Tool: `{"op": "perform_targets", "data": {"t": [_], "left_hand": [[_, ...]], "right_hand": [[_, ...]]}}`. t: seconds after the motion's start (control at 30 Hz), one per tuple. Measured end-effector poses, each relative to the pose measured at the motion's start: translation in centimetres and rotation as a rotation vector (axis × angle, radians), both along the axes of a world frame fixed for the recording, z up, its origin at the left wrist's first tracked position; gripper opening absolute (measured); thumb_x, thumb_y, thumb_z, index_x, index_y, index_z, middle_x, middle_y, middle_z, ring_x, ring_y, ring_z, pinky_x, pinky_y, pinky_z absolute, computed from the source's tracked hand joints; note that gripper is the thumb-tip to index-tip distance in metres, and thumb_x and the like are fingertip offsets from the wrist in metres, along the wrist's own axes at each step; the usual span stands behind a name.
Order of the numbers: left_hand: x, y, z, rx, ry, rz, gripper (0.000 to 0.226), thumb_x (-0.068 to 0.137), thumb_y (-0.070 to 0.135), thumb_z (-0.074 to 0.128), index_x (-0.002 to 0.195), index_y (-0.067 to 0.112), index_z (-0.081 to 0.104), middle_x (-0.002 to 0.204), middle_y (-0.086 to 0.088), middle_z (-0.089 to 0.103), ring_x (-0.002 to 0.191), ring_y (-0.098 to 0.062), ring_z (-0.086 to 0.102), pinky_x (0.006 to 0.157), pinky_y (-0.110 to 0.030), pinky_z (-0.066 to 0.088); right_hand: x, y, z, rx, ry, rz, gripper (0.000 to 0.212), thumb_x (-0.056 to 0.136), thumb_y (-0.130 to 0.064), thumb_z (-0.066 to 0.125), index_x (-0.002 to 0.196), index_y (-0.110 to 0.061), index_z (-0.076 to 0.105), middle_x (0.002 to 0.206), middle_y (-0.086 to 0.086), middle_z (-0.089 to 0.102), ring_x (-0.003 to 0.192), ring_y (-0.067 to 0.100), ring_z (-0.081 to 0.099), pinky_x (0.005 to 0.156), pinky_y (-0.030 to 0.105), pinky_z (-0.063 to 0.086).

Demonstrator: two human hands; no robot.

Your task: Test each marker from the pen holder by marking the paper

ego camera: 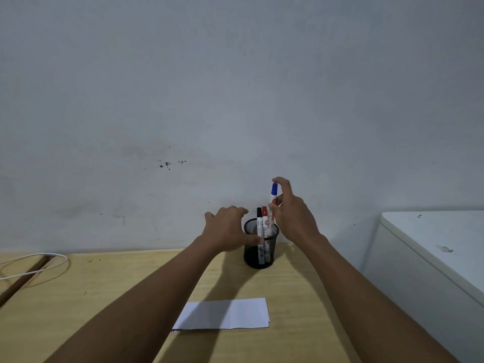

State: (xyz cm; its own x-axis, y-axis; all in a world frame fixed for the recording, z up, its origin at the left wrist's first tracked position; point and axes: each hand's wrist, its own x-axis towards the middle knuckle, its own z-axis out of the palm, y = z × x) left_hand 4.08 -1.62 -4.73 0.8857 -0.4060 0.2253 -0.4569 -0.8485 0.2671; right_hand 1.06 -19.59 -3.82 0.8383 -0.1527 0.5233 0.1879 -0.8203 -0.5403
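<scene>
While the left hand (227,229) steadies the mesh pen holder (261,243) with spread fingers, the right hand (290,213) pinches the upright blue marker (273,197), far from the paper (225,314) lying nearer.

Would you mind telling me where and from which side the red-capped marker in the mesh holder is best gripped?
Probably by its cap and upper barrel, from straight above. The red-capped marker stands nearly upright in the mesh holder, so only its top clears the rim. The black-capped marker sits close on its left, so a narrow fingertip grip suits best, pulling upward.
</scene>
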Motion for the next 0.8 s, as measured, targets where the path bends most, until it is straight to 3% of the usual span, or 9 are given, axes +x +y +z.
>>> {"op": "perform_targets", "data": {"t": [0.13,0.23,0.33,0.4,0.5,0.7,0.8], "left_hand": [[1.0,-0.7,-1.5,-0.029,0.026,-0.009,0.065,0.068,0.07,0.071,0.116,0.028,0.064,0.119,0.006,0.067,0.114,-0.02,0.057,0.086,-0.044,0.029],[1.4,-0.7,-2.1,-0.104,0.026,-0.005,0.049,0.068,0.063,0.075,0.106,0.032,0.068,0.109,0.011,0.07,0.106,-0.017,0.058,0.081,-0.041,0.028],[1.6,-0.6,-2.3,-0.132,0.027,-0.005,0.05,0.067,0.063,0.076,0.107,0.033,0.068,0.109,0.011,0.07,0.105,-0.017,0.058,0.082,-0.042,0.029],[1.6,-0.7,-2.2,-0.137,0.032,-0.009,0.051,0.068,0.062,0.076,0.11,0.033,0.068,0.112,0.012,0.069,0.106,-0.017,0.058,0.081,-0.041,0.028],[1.6,-0.7,-2.3,-0.144,0.034,-0.004,0.055,0.069,0.061,0.076,0.115,0.034,0.066,0.117,0.012,0.067,0.109,-0.016,0.057,0.084,-0.042,0.028],[0.9,-0.5,-1.9,-0.123,0.04,-0.006,0.063,0.072,0.063,0.073,0.126,0.031,0.061,0.128,0.009,0.064,0.118,-0.017,0.054,0.093,-0.045,0.03],[0.3,0.3,-1.1,-0.11,0.021,0.019,0.077,0.075,0.067,0.068,0.137,0.025,0.051,0.14,0.006,0.056,0.128,-0.018,0.049,0.098,-0.046,0.027]], "right_hand": [[1.0,-0.1,-1.3,-0.106,0.091,-0.033,0.051,0.097,-0.016,0.058,0.137,-0.036,0.033,0.084,0.004,0.067,0.071,0.024,0.065,0.06,0.045,0.057],[1.6,-0.3,-2.7,-0.096,0.148,-0.045,0.052,0.097,-0.02,0.062,0.142,-0.031,0.038,0.091,0.004,0.069,0.075,0.021,0.065,0.056,0.035,0.049],[1.9,-0.2,-3.7,-0.051,0.161,-0.043,0.05,0.097,-0.027,0.062,0.143,-0.028,0.043,0.099,0.006,0.068,0.086,0.022,0.062,0.063,0.033,0.045],[2.1,0.0,-3.9,-0.022,0.151,-0.03,0.043,0.1,-0.03,0.057,0.142,-0.027,0.049,0.111,0.007,0.066,0.102,0.024,0.061,0.077,0.039,0.051],[2.4,0.1,-4.3,-0.081,0.18,-0.027,0.041,0.104,-0.03,0.048,0.145,-0.028,0.05,0.124,0.008,0.06,0.117,0.026,0.056,0.094,0.05,0.05],[1.6,0.2,-3.8,-0.157,0.237,-0.042,0.048,0.108,-0.03,0.035,0.156,-0.033,0.032,0.13,0.011,0.053,0.119,0.028,0.052,0.094,0.054,0.05],[0.9,1.0,-2.8,-0.157,0.192,-0.049,0.048,0.108,-0.03,0.036,0.156,-0.032,0.033,0.135,0.01,0.051,0.123,0.027,0.05,0.096,0.055,0.048]]}}
